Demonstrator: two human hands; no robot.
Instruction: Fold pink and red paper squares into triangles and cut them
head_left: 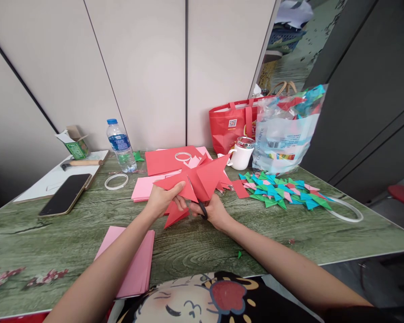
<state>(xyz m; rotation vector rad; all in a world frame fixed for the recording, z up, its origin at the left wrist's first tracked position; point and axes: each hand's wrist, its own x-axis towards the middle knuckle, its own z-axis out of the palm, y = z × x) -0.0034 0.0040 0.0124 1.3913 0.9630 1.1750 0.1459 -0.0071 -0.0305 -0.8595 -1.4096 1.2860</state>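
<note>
My left hand (162, 200) pinches a sheet of red paper (202, 178) above the green wood-grain table (195, 246). A cut piece of the red sheet hangs down below my fingers. My right hand (215, 211) is closed round the black handles of scissors (198, 199), whose blades sit in the red sheet. More red sheets (164, 159) and pink sheets (144, 186) lie just behind my hands.
A pink paper stack (134, 262) lies near left. A phone (65, 194), tape rolls (116, 181), water bottle (121, 146) and hammer (82, 163) are at the left. A white mug (241, 154), folded coloured paper pieces (283, 190), plastic bag (284, 130) and red bag (230, 123) are right.
</note>
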